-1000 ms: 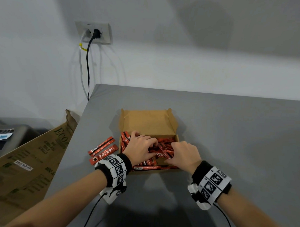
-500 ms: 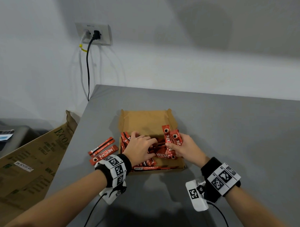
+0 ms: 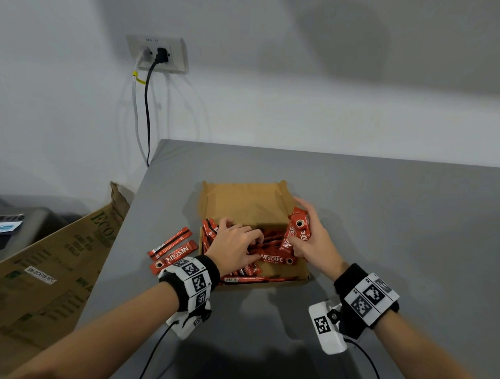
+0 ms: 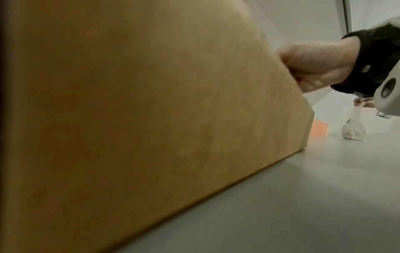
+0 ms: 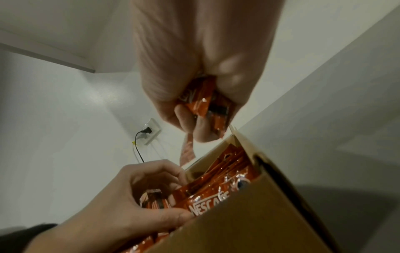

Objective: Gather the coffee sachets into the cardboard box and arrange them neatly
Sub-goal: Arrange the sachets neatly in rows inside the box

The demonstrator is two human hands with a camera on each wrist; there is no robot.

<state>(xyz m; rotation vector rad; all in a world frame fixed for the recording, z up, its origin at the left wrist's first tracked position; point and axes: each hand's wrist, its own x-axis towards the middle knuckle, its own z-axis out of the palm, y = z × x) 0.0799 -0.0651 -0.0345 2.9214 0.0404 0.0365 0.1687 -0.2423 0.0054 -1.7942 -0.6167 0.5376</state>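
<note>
An open cardboard box (image 3: 244, 202) sits on the grey table (image 3: 383, 222), filled with several red coffee sachets (image 3: 272, 258). My right hand (image 3: 312, 242) holds a small bunch of sachets (image 3: 297, 233) upright over the box's right side; the right wrist view shows the bunch (image 5: 205, 102) gripped between fingers and thumb. My left hand (image 3: 235, 242) reaches into the box's left part, its fingers curled among the sachets (image 5: 151, 200). Two more sachets (image 3: 173, 250) lie on the table left of the box. In the left wrist view the box wall (image 4: 151, 119) fills the frame.
A large flattened carton (image 3: 41, 281) leans beside the table's left edge. A wall socket (image 3: 158, 54) with cables hangs above the far left corner. Grey table surface stretches right of and behind the box.
My right hand lifted a bunch of sachets out of the pile and carried it to the box's right side. The left hand stayed in the box.
</note>
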